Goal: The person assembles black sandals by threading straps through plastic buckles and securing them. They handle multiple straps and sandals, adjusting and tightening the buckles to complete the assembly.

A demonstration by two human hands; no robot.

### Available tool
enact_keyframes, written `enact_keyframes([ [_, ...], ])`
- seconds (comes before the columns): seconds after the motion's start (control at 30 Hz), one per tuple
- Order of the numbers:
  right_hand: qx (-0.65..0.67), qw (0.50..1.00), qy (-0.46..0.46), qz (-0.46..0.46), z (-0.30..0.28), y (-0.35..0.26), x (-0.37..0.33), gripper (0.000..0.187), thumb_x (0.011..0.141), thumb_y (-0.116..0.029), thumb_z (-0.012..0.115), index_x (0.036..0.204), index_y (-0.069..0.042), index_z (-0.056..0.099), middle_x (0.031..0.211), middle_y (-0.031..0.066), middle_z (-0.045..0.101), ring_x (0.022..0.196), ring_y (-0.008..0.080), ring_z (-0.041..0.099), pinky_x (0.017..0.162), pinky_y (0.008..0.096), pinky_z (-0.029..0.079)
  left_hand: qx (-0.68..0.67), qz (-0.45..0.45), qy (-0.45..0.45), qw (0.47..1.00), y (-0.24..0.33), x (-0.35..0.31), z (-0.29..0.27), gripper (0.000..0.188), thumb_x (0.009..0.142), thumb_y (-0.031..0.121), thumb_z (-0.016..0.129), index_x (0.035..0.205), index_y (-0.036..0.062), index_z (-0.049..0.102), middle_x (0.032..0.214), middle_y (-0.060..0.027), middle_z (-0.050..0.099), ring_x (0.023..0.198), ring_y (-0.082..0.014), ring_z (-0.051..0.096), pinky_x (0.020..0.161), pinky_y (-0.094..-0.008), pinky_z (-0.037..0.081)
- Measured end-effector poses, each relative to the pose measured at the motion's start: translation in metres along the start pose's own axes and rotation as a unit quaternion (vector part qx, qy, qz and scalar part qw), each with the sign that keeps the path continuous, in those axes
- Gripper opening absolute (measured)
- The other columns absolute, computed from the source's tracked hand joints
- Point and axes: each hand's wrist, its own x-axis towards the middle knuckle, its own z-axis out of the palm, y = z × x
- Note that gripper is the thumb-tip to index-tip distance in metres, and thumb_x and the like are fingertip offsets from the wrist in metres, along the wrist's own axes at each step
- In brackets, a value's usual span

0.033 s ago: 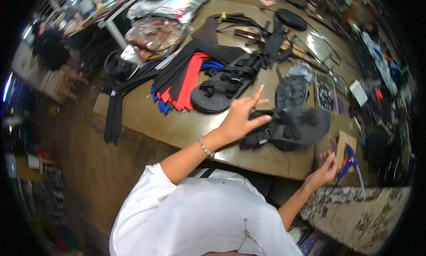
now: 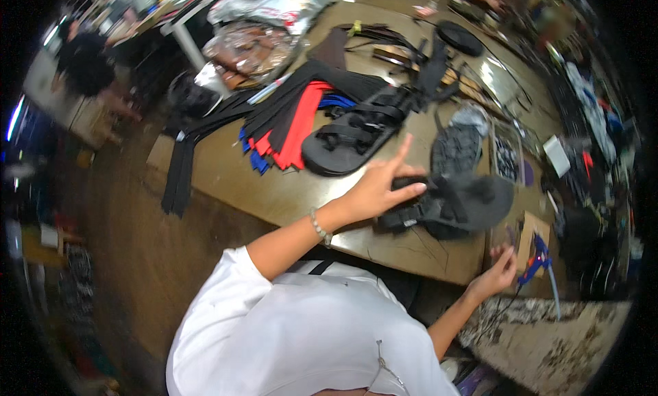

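Holding a black strapped sandal (image 2: 476, 202) over the near edge of the brown, shiny tabletop (image 2: 274, 198), the left hand (image 2: 379, 190) has its index finger pointing out and its thumb stretched along the sandal's nearer end. The grip is closed around that end with the lower fingers, which are partly hidden; the sandal itself is blurred, with its flat end toward the right.

The right hand (image 2: 496, 276) is near the right end of the tabletop, beside a blue glue gun (image 2: 539, 259) and a tan cardboard piece (image 2: 528, 233). Its grip is pressed together at the fingertips; whether something thin is pinched there cannot be told.

Just beyond the left hand lies a second black sandal with crossed straps (image 2: 343, 146). To its left, long black fabric strips (image 2: 284, 94) fan out over bright red strips (image 2: 301, 132), with blue strip ends (image 2: 258, 161) showing at the side. Beyond the held sandal lies a dark patterned sole (image 2: 455, 150), and just right of it stands a clear plastic box (image 2: 493, 151) of small dark parts. Brown pieces in a clear plastic bag (image 2: 252, 53) lie at the far left.
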Motion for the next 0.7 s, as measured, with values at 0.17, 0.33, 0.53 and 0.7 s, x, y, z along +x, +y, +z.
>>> enact_keyframes([
  [0.17,-0.028,0.999,0.003,0.027,-0.017,0.039,-0.015,0.026,0.102,-0.021,0.056,0.104,0.004,0.060,0.101,0.0121,0.066,0.082,0.0145,0.059,0.070,0.0289,0.052,0.399,0.237,0.016,0.886,0.019,0.020,0.001,0.124,0.068,0.057,0.082,0.157,0.0087,0.010,0.137,-0.0277,0.052,0.118,-0.0368,0.060,0.104,-0.0394,0.041],
  [0.33,0.067,0.997,0.039,0.006,-0.019,0.041,-0.012,0.027,0.103,-0.024,0.053,0.107,0.002,0.058,0.097,0.0095,0.065,0.075,0.0143,0.057,0.064,0.0278,0.049,0.216,0.023,-0.345,0.913,0.038,0.063,0.012,0.134,0.059,0.042,0.089,0.157,0.0197,0.000,0.116,-0.0304,0.061,0.105,-0.0430,0.063,0.090,-0.0432,0.049],
  [0.53,0.044,0.998,0.040,-0.003,-0.019,0.040,-0.016,0.028,0.103,-0.024,0.054,0.106,0.003,0.058,0.095,0.0090,0.065,0.075,0.0134,0.057,0.064,0.0268,0.049,0.258,0.099,-0.216,0.936,0.066,0.046,-0.006,0.121,0.056,0.029,0.088,0.155,0.0179,0.019,0.096,-0.0234,0.064,0.094,-0.0411,0.064,0.082,-0.0448,0.051],
  [0.7,0.034,0.999,0.028,0.003,-0.017,0.040,-0.016,0.029,0.102,-0.026,0.056,0.104,0.004,0.058,0.094,0.0089,0.065,0.074,0.0128,0.056,0.064,0.0261,0.049,0.143,0.230,0.062,0.961,0.091,0.038,-0.089,0.094,0.057,0.035,0.089,0.137,0.0070,0.050,0.134,-0.0179,0.056,0.120,-0.0306,0.057,0.105,-0.0391,0.043],
])
